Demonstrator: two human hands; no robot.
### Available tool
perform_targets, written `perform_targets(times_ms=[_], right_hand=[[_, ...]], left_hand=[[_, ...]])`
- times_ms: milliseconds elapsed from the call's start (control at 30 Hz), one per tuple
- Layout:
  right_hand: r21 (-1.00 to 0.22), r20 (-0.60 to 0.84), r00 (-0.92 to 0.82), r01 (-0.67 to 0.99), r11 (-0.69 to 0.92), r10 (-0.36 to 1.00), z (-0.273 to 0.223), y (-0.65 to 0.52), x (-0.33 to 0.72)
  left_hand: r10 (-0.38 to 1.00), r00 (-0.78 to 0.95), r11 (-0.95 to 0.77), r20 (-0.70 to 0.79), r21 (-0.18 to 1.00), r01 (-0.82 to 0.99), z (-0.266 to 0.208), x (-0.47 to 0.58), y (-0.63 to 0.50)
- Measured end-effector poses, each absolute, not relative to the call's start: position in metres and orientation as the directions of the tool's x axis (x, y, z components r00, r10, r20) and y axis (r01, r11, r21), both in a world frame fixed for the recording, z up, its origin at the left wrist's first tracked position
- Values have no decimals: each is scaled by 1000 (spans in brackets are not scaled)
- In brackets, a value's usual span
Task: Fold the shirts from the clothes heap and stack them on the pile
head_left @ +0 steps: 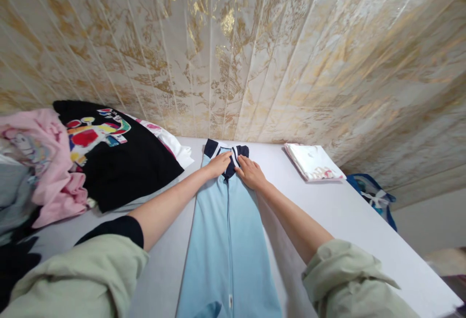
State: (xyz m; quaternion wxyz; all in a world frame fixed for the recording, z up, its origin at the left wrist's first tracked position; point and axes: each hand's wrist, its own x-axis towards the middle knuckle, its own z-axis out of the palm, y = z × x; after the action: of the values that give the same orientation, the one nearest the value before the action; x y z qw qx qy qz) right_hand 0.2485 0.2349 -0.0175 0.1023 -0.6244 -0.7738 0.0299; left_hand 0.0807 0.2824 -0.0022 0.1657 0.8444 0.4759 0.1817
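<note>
A light blue garment (229, 240) with a navy, white-striped collar (210, 148) lies lengthwise on the white tabletop, its collar end toward the curtain. A seam or closure runs down its middle. On the left part of the collar rests my left hand (218, 164), fingers stretched toward the centre. My right hand (252, 172) lies flat across the collar's right side with its fingers spread a little. Both hands press on the cloth from above, and neither visibly grips it.
To the left are heaped clothes: a black printed shirt (134, 167), a pink garment (54, 162) and grey cloth (14, 192). Folded white clothes (315, 162) lie at the right. A blue bag (374, 196) sits beyond the right edge. A patterned curtain (233, 56) hangs behind.
</note>
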Motion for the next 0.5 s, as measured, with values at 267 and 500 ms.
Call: perform_targets(times_ms=[267,500], right_hand=[[-137,142,-367,913,385,919,-12,177,228],[-140,177,-307,933,332,935,-31,167,218]], left_hand=[[813,531,-582,239,288,761,-17,30,193],[818,569,-573,87,216,791,-28,32,175]])
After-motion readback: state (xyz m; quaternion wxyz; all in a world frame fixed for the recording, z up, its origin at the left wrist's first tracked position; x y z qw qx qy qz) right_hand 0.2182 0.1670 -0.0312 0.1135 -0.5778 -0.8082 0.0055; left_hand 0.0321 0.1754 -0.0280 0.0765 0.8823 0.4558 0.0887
